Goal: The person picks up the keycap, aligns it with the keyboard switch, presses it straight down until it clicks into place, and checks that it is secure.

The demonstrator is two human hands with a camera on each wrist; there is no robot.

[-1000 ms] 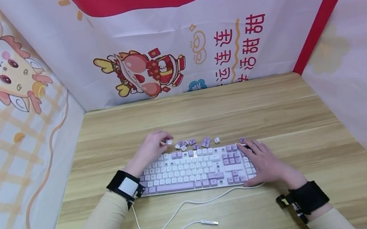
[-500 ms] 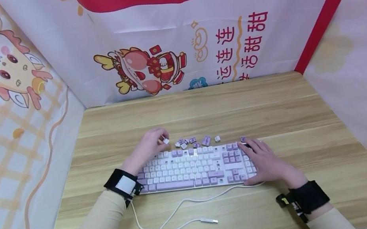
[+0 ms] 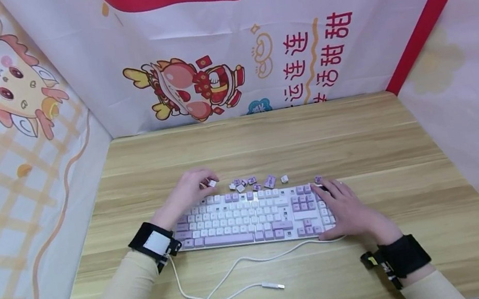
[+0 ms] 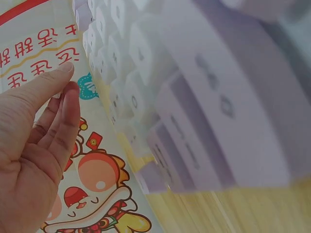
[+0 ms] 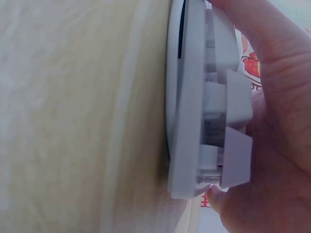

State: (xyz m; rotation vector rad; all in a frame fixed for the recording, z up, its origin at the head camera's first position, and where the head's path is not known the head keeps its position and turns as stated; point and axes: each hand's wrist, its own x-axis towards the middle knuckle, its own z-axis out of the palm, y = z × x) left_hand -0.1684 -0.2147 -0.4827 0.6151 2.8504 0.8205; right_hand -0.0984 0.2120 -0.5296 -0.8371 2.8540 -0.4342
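Observation:
A white and lilac keyboard point(image 3: 232, 224) lies on the table, with bare switch spots among its keys. Just beyond its upper left part, my left hand point(image 3: 189, 189) pinches a small white keycap point(image 3: 212, 183) between thumb and fingers. In the left wrist view that hand point(image 4: 39, 141) shows thumb and index tips close together, and the keycap cannot be made out. My right hand point(image 3: 347, 208) spans the keyboard's right end, thumb at the near edge and fingers toward the far edge, holding it. The right wrist view shows this hand point(image 5: 277, 111) over the keyboard's side.
Several loose purple and white keycaps point(image 3: 270, 181) lie behind the keyboard, with a single white one point(image 3: 284, 179) and a purple one point(image 3: 318, 179) farther right. A white USB cable point(image 3: 238, 260) loops in front on the wooden table point(image 3: 359, 282). Printed curtains surround the table.
My left hand has drawn left with the white keycap, away from the loose pile. The right hand has stayed on the keyboard's right end.

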